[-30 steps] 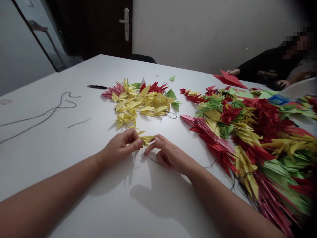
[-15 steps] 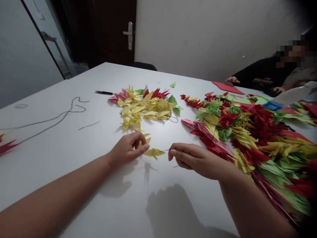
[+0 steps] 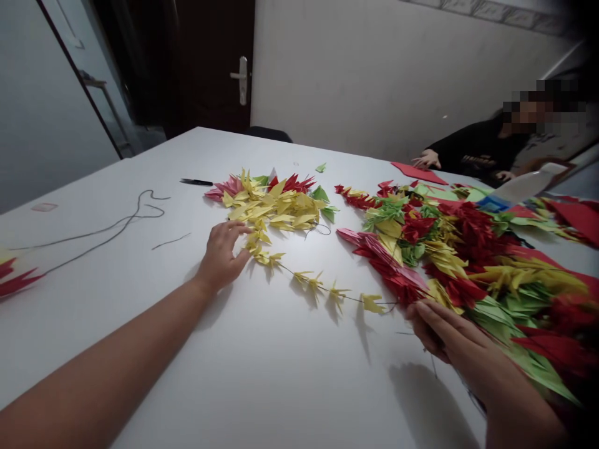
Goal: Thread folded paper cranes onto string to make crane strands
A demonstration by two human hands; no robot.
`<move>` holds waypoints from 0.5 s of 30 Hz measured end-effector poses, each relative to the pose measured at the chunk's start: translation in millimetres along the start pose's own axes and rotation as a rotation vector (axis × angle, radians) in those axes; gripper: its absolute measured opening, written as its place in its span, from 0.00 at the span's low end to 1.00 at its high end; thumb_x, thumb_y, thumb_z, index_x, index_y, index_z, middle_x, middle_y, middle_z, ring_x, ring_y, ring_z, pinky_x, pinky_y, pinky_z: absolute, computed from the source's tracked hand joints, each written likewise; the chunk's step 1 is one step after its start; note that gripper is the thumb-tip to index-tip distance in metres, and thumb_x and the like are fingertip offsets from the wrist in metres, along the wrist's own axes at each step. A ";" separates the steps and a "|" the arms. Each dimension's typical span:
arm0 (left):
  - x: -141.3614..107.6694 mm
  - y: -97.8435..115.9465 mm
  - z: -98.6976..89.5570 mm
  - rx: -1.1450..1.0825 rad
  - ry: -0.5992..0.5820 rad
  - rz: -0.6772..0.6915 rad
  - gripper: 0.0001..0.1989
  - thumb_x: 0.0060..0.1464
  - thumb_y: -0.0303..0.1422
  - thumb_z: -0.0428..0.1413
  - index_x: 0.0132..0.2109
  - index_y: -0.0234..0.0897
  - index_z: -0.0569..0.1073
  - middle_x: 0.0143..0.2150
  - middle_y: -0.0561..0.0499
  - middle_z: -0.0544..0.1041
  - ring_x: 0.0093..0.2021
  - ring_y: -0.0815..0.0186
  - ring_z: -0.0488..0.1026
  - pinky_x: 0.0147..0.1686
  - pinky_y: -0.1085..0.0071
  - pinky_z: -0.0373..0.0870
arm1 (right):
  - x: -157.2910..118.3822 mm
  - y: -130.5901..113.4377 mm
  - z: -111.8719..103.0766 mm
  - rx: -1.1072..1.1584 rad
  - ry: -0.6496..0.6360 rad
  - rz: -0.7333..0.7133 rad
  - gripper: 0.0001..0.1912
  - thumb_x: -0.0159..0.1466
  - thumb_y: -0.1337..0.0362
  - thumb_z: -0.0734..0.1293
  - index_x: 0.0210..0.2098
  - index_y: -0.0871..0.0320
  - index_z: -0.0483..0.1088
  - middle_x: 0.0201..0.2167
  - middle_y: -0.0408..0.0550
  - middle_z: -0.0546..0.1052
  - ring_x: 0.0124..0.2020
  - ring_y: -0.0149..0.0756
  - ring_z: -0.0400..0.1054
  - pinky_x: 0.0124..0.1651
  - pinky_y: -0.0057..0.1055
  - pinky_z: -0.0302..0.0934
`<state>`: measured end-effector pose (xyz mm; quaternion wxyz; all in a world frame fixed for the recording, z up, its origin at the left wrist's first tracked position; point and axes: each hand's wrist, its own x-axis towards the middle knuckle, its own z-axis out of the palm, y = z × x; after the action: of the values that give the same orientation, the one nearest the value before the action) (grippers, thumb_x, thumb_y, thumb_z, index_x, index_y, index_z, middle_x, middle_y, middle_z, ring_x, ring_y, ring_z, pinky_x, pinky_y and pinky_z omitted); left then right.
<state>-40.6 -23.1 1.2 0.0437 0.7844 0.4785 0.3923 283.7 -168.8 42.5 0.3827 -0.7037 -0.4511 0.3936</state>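
Observation:
Several yellow folded paper pieces [image 3: 314, 282] are threaded on a dark string [image 3: 349, 297] that runs from the yellow heap [image 3: 281, 206] toward the right. My right hand [image 3: 449, 333] pinches the string's end beside the last yellow piece [image 3: 373, 304]. At the edge of the yellow heap is my left hand [image 3: 224, 255], thumb and fingers apart, next to the strung pieces; whether it touches them is unclear.
Red, green, pink and yellow paper chains [image 3: 449, 249] cover the table's right. A black pen-like tool [image 3: 196, 182], loose string [image 3: 126, 218] and a bottle [image 3: 524, 187] lie about. A person [image 3: 486, 146] sits at the far right.
My right hand has moved right and toward me, drawing the string out and spreading the yellow pieces along it. My left hand has shifted left and away from me, its fingers parting.

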 end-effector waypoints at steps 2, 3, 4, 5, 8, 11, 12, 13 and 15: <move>-1.7 1.5 0.9 0.027 -0.069 0.014 0.16 0.50 0.33 0.48 0.47 0.36 0.67 0.50 0.44 0.66 0.54 0.58 0.58 0.56 0.59 0.51 | -2.1 -1.7 -1.2 0.043 0.099 0.022 0.19 0.57 0.45 0.63 0.29 0.55 0.63 0.21 0.45 0.60 0.21 0.28 0.54 0.23 0.27 0.50; -2.4 2.3 1.5 0.039 -0.115 0.029 0.18 0.50 0.35 0.49 0.48 0.36 0.67 0.51 0.44 0.66 0.55 0.58 0.57 0.56 0.59 0.51 | -2.3 -2.7 -2.1 0.052 0.131 0.030 0.18 0.56 0.45 0.63 0.28 0.55 0.64 0.22 0.46 0.60 0.22 0.29 0.54 0.23 0.27 0.50; -2.8 3.2 2.1 0.052 -0.164 0.046 0.19 0.51 0.38 0.49 0.49 0.36 0.66 0.52 0.45 0.66 0.55 0.58 0.57 0.56 0.59 0.51 | -2.1 -3.6 -3.0 0.058 0.159 0.035 0.18 0.56 0.45 0.64 0.28 0.55 0.64 0.22 0.46 0.60 0.22 0.29 0.54 0.23 0.27 0.50; -3.0 4.0 2.7 0.065 -0.212 0.059 0.20 0.51 0.40 0.50 0.50 0.37 0.66 0.52 0.45 0.65 0.56 0.58 0.56 0.57 0.58 0.50 | -1.7 -4.0 -4.2 0.063 0.172 0.041 0.18 0.55 0.45 0.64 0.28 0.55 0.64 0.21 0.45 0.60 0.21 0.28 0.54 0.22 0.27 0.49; -3.0 6.1 3.9 0.099 -0.311 0.063 0.25 0.51 0.47 0.50 0.54 0.40 0.63 0.55 0.46 0.64 0.58 0.57 0.54 0.57 0.57 0.49 | 0.0 -2.0 -9.2 0.105 0.232 0.025 0.17 0.55 0.46 0.65 0.28 0.53 0.63 0.20 0.44 0.58 0.19 0.28 0.52 0.20 0.27 0.46; -2.9 7.6 4.1 0.111 -0.322 0.065 0.27 0.52 0.49 0.49 0.55 0.41 0.62 0.56 0.47 0.62 0.59 0.58 0.53 0.58 0.58 0.47 | 2.7 3.2 -15.9 0.185 0.332 0.005 0.17 0.56 0.46 0.64 0.28 0.54 0.62 0.19 0.43 0.57 0.19 0.27 0.51 0.19 0.27 0.43; -2.9 8.0 4.3 0.115 -0.316 0.068 0.26 0.52 0.49 0.49 0.55 0.41 0.61 0.56 0.47 0.62 0.59 0.58 0.52 0.58 0.58 0.47 | 3.9 4.9 -18.1 0.212 0.366 0.000 0.18 0.55 0.46 0.64 0.28 0.54 0.61 0.19 0.42 0.56 0.18 0.27 0.49 0.18 0.27 0.42; -2.9 8.3 4.6 0.121 -0.312 0.068 0.26 0.52 0.48 0.49 0.55 0.41 0.61 0.56 0.46 0.62 0.59 0.58 0.52 0.58 0.58 0.47 | 5.1 6.4 -20.2 0.235 0.379 0.000 0.18 0.55 0.46 0.65 0.28 0.54 0.61 0.18 0.42 0.56 0.18 0.27 0.48 0.18 0.27 0.40; -2.7 8.6 6.0 0.143 -0.306 0.057 0.26 0.52 0.47 0.50 0.55 0.40 0.62 0.57 0.45 0.61 0.59 0.57 0.52 0.58 0.57 0.47 | 6.9 8.3 -23.3 0.280 0.403 -0.014 0.19 0.53 0.46 0.67 0.28 0.55 0.61 0.17 0.41 0.55 0.18 0.26 0.47 0.18 0.26 0.39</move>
<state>-31.2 -28.0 -0.7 0.0492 0.8494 0.4703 0.2343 309.5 -169.1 42.9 0.5614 -0.7050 -0.3114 0.3014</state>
